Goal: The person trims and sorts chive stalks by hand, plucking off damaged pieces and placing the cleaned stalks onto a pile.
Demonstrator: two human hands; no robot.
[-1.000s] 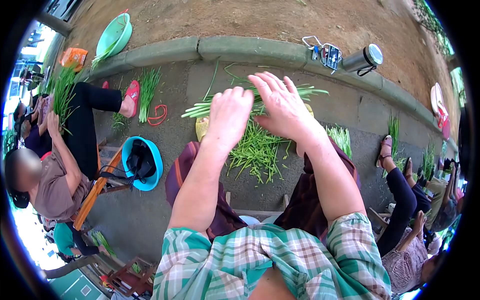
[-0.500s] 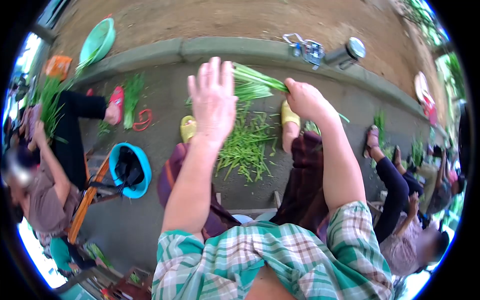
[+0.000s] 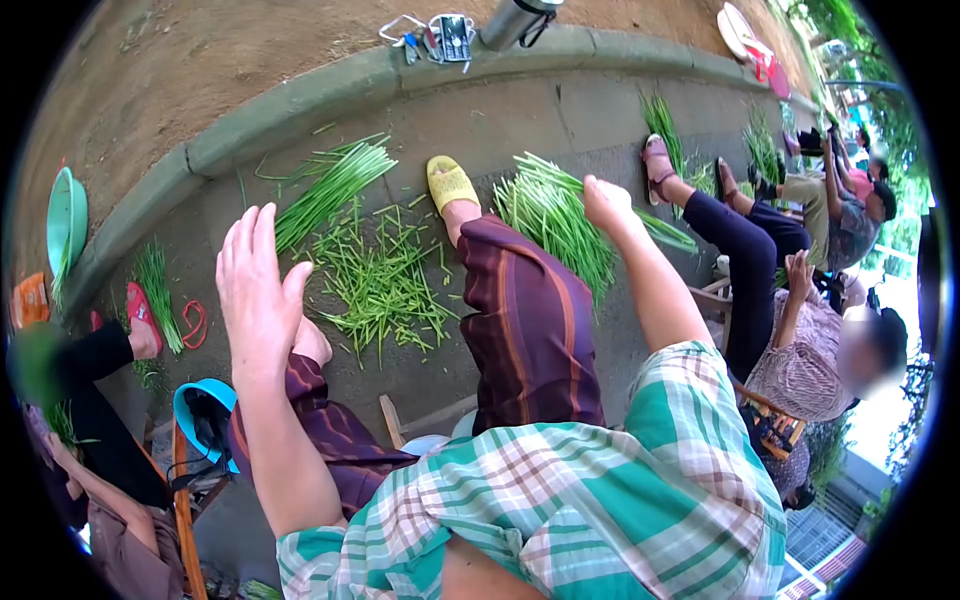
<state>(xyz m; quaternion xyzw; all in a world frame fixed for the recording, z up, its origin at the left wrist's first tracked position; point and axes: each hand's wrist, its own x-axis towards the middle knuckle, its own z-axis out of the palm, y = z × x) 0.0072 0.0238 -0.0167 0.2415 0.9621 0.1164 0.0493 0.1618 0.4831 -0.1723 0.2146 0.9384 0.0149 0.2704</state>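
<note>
My left hand (image 3: 262, 295) is open, fingers spread, near the left end of a bundle of long green stalks (image 3: 335, 190) on the ground. It holds nothing. My right hand (image 3: 610, 207) is closed around a thin bunch of green stalks (image 3: 665, 233), whose ends stick out on both sides of the fist. Beneath that bunch, a larger pile of stalks (image 3: 540, 215) lies beside my right leg. Short cut pieces (image 3: 385, 275) are scattered between my feet.
A stone kerb (image 3: 300, 110) curves across the top, with a phone (image 3: 452, 38) and a metal flask (image 3: 515, 22) on it. At left are a blue basin (image 3: 205, 425) and a seated person (image 3: 130, 520). Another person (image 3: 810, 355) sits at right.
The view has swung to the right. My right hand has carried its bunch rightward, over the pile beside my right leg. My left hand has stayed open, apart from the right.
</note>
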